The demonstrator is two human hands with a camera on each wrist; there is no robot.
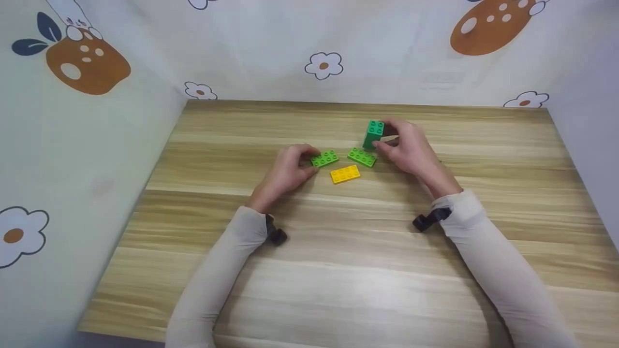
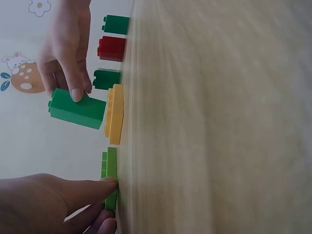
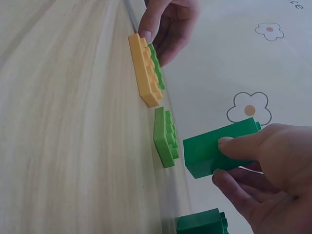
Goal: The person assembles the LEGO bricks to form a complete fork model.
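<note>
My left hand (image 1: 289, 166) pinches a flat light green brick (image 1: 327, 158) by its outer end, thumb and fingers on opposite sides, down at the table. In my right hand (image 1: 410, 149) is a tall dark green block (image 1: 375, 130), gripped between thumb and fingers with its studs up. The right wrist view shows that block (image 3: 214, 146) raised and slightly tilted above the tabletop. Between the hands lie a second flat light green brick (image 1: 362, 157) and, nearer to me, a flat yellow brick (image 1: 345, 174), both studs up.
Beyond the right hand, the left wrist view shows a green block (image 2: 107, 78), a red block (image 2: 112, 48) and another green block (image 2: 116, 25) standing in a row. The wooden table (image 1: 309, 251) meets patterned walls at its back and sides.
</note>
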